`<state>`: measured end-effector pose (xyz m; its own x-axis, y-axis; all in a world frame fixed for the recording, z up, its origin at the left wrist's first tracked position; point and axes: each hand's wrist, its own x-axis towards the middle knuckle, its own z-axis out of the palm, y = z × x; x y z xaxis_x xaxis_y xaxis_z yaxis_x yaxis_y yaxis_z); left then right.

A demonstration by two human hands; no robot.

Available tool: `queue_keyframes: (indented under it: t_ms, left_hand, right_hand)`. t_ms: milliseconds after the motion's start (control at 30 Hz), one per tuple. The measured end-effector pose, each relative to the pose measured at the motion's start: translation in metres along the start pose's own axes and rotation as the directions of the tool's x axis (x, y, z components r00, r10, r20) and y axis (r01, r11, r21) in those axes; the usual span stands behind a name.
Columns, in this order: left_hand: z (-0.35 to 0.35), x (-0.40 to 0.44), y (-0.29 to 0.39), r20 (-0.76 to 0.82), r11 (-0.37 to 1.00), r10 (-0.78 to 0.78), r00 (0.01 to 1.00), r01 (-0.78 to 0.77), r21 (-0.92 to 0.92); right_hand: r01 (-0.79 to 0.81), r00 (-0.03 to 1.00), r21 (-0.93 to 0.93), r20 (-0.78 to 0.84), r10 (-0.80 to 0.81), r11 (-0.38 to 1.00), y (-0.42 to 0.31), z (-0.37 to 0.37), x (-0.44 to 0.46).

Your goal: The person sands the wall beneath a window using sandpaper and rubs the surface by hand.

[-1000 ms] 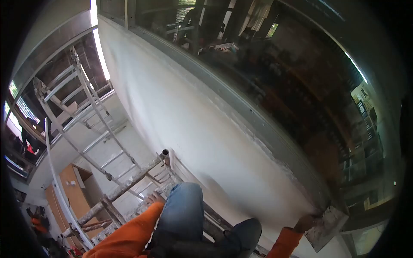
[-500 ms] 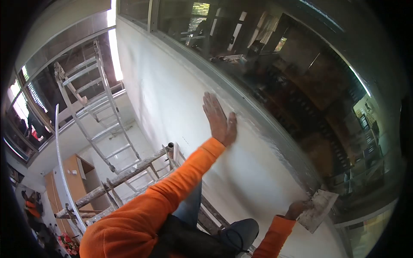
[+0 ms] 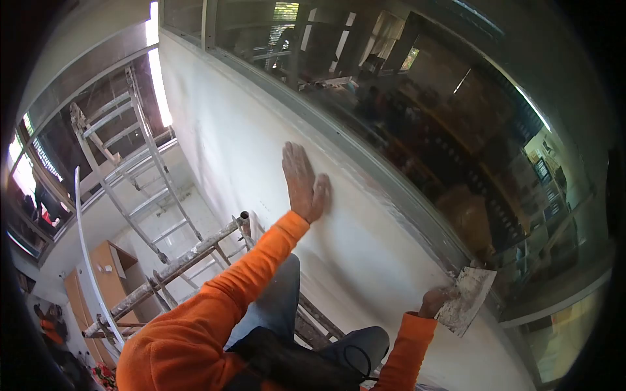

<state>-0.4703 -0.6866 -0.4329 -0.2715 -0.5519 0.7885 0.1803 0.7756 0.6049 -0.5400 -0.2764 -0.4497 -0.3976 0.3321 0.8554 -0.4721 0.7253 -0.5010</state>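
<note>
My left hand [image 3: 302, 186] lies flat against the white wall [image 3: 254, 130], its fingers stretched and the thumb apart. Just above it runs the metal sill of a window [image 3: 339, 133]. At the lower right, my right hand [image 3: 437, 302] is closed around a plastering trowel [image 3: 471, 296], whose grip is mostly hidden by the fingers. The trowel's broad flat blade is coated with pale, rough plaster. It is tilted close to the wall just below the sill; whether the blade touches the wall I cannot tell.
Scaffold pipes [image 3: 189, 257] stand beside my legs, on the left. Farther back, an aluminium ladder [image 3: 143, 169] leans near the wall's corner. A wooden cabinet [image 3: 98, 277] is on the floor below. Another person [image 3: 51, 326] in orange is at the far lower left.
The whole view has shifted, so the wall and both hands sit farther left. The trowel has turned and shows more of its plaster-covered face. My left hand still rests on the wall.
</note>
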Motion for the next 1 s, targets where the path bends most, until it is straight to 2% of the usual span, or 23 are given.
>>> queue_keyframes:
  t_ms: [100, 200, 300, 433, 467, 600, 700, 733, 767, 800, 867, 967, 1000]
  left_hand:
    - [0.017, 0.002, 0.0, -0.031, 0.999, 0.01, 0.999, -0.011, -0.042]
    - [0.028, -0.008, -0.001, -0.046, 1.0, 0.014, 0.999, -0.015, -0.01]
    - [0.038, -0.01, -0.004, -0.085, 0.999, 0.048, 0.995, -0.049, -0.011]
    - [0.041, -0.015, -0.009, -0.098, 0.997, 0.066, 0.993, -0.069, -0.029]
    - [0.042, -0.018, -0.012, -0.081, 0.998, 0.069, 0.994, -0.07, -0.005]
    - [0.045, -0.023, -0.022, -0.059, 0.996, 0.017, 0.998, -0.022, -0.09]
    - [0.042, -0.026, -0.047, -0.034, 0.996, 0.009, 0.999, -0.012, -0.092]
    - [0.042, -0.03, -0.056, -0.025, 0.996, 0.011, 1.0, -0.013, -0.086]
    - [0.041, -0.03, -0.056, -0.016, 0.997, 0.013, 1.0, -0.015, -0.08]
    - [0.042, -0.027, -0.04, -0.019, 0.995, -0.05, 0.999, 0.048, -0.092]
    - [0.042, -0.022, -0.021, -0.023, 0.989, -0.111, 0.993, 0.109, -0.1]
    - [0.038, -0.021, -0.011, -0.05, 0.994, -0.104, 0.993, 0.104, 0.014]
    - [0.036, -0.021, -0.011, -0.01, 0.991, -0.12, 0.993, 0.119, -0.068]
  right_hand:
    - [0.098, 0.995, 0.048, 0.024, -0.099, 0.994, -0.014, -0.004, -0.002]
    - [0.365, 0.924, 0.185, 0.046, -0.379, 0.913, -0.045, -0.017, 0.005]
    - [0.608, 0.748, 0.316, 0.08, -0.659, 0.729, -0.076, -0.027, 0.025]
    - [0.692, 0.548, 0.399, 0.252, -0.797, 0.602, -0.077, -0.04, 0.041]
    - [0.73, 0.407, 0.441, 0.334, -0.85, 0.523, -0.073, -0.042, 0.042]
    - [0.699, 0.381, 0.555, 0.245, -0.892, 0.451, -0.059, -0.033, 0.041]
    - [0.77, 0.3, 0.532, 0.185, -0.936, 0.352, -0.05, -0.017, 0.031]
    - [0.759, 0.436, 0.55, -0.032, -0.899, 0.348, -0.044, 0.005, 0.012]
    - [0.752, 0.496, 0.564, -0.141, -0.857, 0.342, -0.045, 0.005, 0.014]
    - [0.746, 0.547, 0.577, -0.248, -0.8, 0.332, -0.052, 0.006, 0.02]
    - [0.744, 0.308, 0.573, 0.165, -0.937, 0.345, -0.064, -0.029, 0.051]
    - [0.745, 0.275, 0.589, 0.157, -0.948, 0.314, -0.053, -0.027, 0.049]
    - [0.747, 0.265, 0.592, 0.153, -0.952, 0.303, -0.051, -0.027, 0.047]
